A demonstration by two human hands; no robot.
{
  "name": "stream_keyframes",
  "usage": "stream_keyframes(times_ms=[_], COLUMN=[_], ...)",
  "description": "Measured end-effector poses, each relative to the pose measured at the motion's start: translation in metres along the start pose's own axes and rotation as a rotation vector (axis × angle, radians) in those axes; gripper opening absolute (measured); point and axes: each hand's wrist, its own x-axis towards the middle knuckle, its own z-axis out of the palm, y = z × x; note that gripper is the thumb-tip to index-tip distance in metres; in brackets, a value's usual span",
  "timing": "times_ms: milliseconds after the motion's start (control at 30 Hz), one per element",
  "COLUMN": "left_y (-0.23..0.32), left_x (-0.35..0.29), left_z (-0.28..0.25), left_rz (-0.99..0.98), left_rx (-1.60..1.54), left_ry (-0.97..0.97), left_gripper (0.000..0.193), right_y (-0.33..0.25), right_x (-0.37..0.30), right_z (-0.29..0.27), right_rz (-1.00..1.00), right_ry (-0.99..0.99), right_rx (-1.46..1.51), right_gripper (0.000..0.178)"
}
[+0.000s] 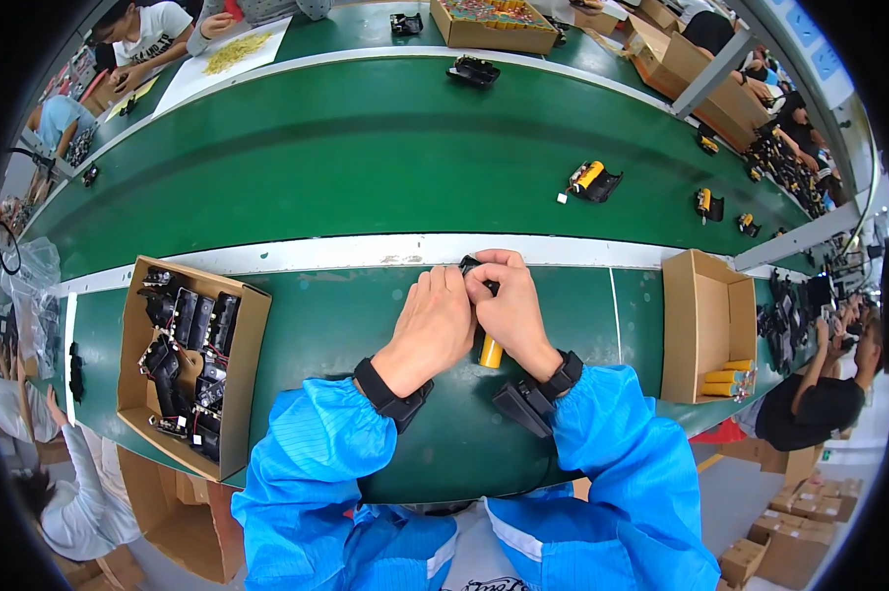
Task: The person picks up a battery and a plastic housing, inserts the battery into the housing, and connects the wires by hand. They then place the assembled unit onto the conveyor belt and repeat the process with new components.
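My left hand and my right hand meet over the green bench, near its white far edge. Both are closed around a small black plastic housing, and only its top shows between the fingers. The thumb and forefinger of my right hand pinch it. A yellow cylindrical battery cell pokes out below the right hand; whether it touches the palm or lies on the bench is hidden.
To the left stands a cardboard box with several black housings. A cardboard box at the right contains yellow cells. Beyond the white rail, the green belt carries housings with cells. People sit around.
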Motion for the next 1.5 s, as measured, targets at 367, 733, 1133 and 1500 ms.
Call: stream_keyframes(times_ms=[367,733,1133,1500], left_y=[0.003,0.019,0.016,0.006], left_x=[-0.002,-0.009,-0.012,-0.016], left_z=[-0.004,-0.005,-0.003,-0.001], left_rz=[-0.044,-0.074,-0.104,-0.072], left_rx=[-0.019,0.025,0.033,0.053], left_ry=[0.080,0.022,0.082,0.105], left_gripper=[0.043,0.046,0.037,0.038], right_y=[-0.006,0.003,-0.013,-0.026], right_x=[-0.062,-0.015,-0.032,-0.037], right_z=[-0.048,-0.064,-0.059,-0.025], right_rz=[0.399,-0.396,-0.182,-0.436], right_ry=[-0.199,0.129,-0.013,0.016], right_rx=[0.436,-0.549,-0.126,-0.132], right_gripper=[0.013,0.034,0.028,0.023])
